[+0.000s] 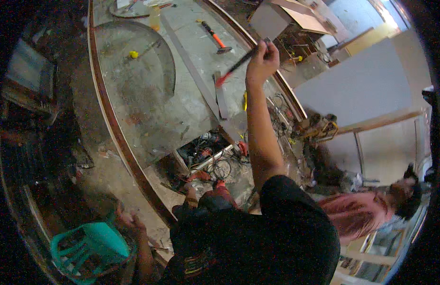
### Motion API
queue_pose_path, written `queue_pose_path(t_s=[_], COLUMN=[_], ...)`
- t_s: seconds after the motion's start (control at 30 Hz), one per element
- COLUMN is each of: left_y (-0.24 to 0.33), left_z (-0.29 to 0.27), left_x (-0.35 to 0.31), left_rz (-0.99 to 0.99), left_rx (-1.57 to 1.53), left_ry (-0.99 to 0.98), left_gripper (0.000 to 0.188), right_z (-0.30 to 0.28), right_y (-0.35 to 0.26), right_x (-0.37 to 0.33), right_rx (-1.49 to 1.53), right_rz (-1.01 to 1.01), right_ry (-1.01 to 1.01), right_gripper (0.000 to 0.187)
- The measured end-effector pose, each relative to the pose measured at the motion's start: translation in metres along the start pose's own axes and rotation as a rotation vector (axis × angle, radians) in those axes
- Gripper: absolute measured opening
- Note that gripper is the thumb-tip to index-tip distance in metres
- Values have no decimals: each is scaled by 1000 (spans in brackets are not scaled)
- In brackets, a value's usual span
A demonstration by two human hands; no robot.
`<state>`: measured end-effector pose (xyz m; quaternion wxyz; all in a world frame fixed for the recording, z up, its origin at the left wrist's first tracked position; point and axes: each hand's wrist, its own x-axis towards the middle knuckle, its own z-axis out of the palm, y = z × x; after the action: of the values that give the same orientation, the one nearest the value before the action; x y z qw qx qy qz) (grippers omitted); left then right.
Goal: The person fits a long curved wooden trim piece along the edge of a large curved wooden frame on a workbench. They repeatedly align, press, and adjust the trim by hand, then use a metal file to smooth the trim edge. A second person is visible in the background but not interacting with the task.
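My right hand (263, 61) is raised over the far right side of the large workbench, its fingers closed round the end of a long dark tool with a red tip (241, 61). The tool slants down to the left, and blur hides its exact kind. Below its red end lies a short flat grey strip (221, 97), next to a long grey bar (189, 61). A hammer with an orange handle (214, 35) rests farther back. My left hand (128, 219) hangs low beside a green plastic chair (94, 244); its fingers are blurred and I cannot make out anything in them.
A curved dark strip (171, 66) and a yellow object (133, 54) lie on the bench (120, 156). Near me stands an open box of power tools and cables (203, 149). A person in a pink shirt (355, 213) is at the right, near large pale panels (357, 85).
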<state>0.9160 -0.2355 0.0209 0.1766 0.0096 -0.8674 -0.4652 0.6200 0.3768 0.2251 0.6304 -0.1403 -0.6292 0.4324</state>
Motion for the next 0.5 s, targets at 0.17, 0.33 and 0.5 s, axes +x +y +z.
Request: queue_pose_path(t_s=[0.17,0.33,0.5], left_y=[68,77,68], left_z=[43,60,62], left_x=[79,94,106], left_rz=[768,990,1261], left_rx=[29,89,133], left_ry=[-707,-1262,-1331], left_gripper=[55,77,72], right_z=[-114,-250,-362], right_y=[-65,-96,-181], right_x=[-84,-275,-423], right_rx=[93,13,167], right_rz=[779,1414,1640], right_ry=[-49,-15,151], right_gripper=[32,32,39])
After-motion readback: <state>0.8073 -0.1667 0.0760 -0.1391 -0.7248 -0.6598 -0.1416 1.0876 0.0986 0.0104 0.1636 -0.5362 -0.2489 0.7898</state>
